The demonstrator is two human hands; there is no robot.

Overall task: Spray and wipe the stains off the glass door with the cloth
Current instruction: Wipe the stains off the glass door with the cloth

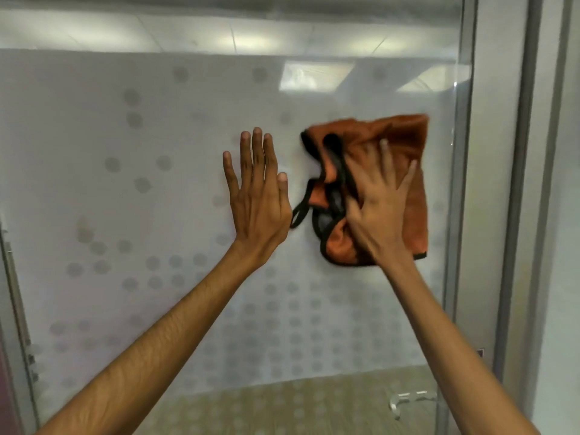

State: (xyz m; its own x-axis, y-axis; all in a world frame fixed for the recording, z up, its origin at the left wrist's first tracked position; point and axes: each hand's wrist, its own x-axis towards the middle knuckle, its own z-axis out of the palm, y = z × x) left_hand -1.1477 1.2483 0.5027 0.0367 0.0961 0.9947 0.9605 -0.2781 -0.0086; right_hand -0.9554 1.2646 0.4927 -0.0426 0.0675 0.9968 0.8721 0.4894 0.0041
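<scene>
- While I watch through the head camera, two bare forearms reach forward and up to a glass door [125, 189] covered in frosted film with grey dots.
- Cloth [405, 136]: orange with a dark edge, bunched and folded, lying against the glass right of centre, near the metal door frame [514, 183].
- Right hand [376, 208]: its grip is wide — fingers spread and straight, palm pressing the cloth to the pane rather than pinching it. Hand and cloth look slightly blurred.
- Left hand [257, 199]: grip also wide, holding nothing. Its palm and straight fingers appear to rest flat on the glass, just beside the cloth's loose dark edge; I cannot tell whether they touch.
- Handling, as I judge it: the cloth is soft, light and limp, so it would slump down the smooth pane if pressure eased. The best hold is a broad palm over its thick folded middle — the dangling edge offers little purchase.
- The glass is stiff, slick and breakable; I would press firmly but evenly.
- No spray bottle is in view, and I cannot pick out stains among the dots.
</scene>
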